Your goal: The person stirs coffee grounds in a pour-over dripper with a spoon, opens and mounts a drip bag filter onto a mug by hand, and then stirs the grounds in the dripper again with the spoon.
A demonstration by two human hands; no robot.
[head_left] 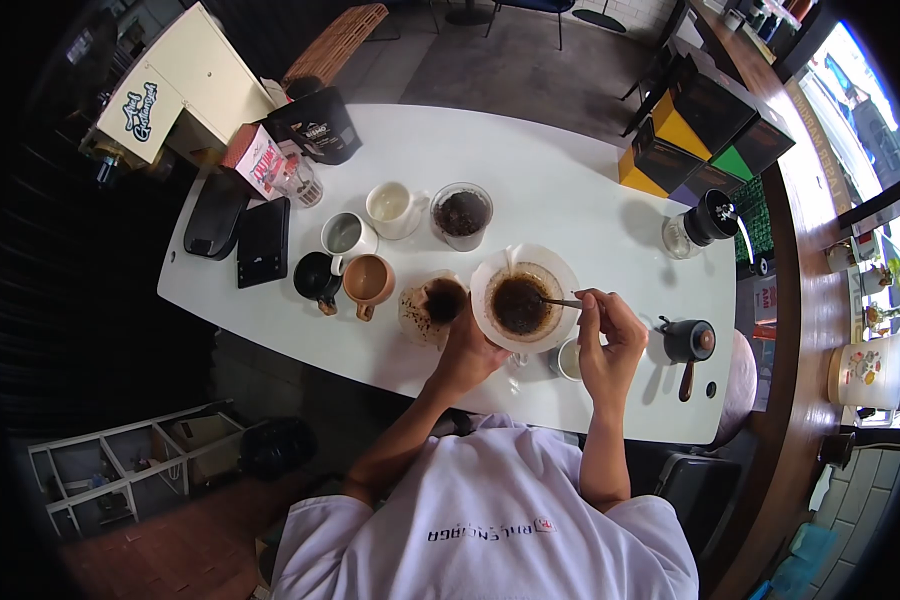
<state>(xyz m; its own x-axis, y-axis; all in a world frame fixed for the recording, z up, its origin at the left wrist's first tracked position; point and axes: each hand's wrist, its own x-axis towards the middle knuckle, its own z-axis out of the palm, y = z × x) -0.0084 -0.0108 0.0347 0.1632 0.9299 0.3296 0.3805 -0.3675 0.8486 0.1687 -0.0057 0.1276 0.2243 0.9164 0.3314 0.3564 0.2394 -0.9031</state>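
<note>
At left, the brown cup [368, 279] stands near the grey-white cup [348, 235]; no dark coffee is visible in the latter. Right of these, a stained paper filter [417, 318] bears dark grounds. The left hand [473, 352] is curled against the dripper [560, 275], at near centre; its grip is partly hidden and cannot be confirmed. Wetting appears done: the dripper contains dark slurry [518, 308]. Stirring appears under way; draining appears incomplete. The right hand [613, 335] pinches the spoon [564, 302], tip in slurry. At far right, the kettle [688, 340] stands unheld.
</note>
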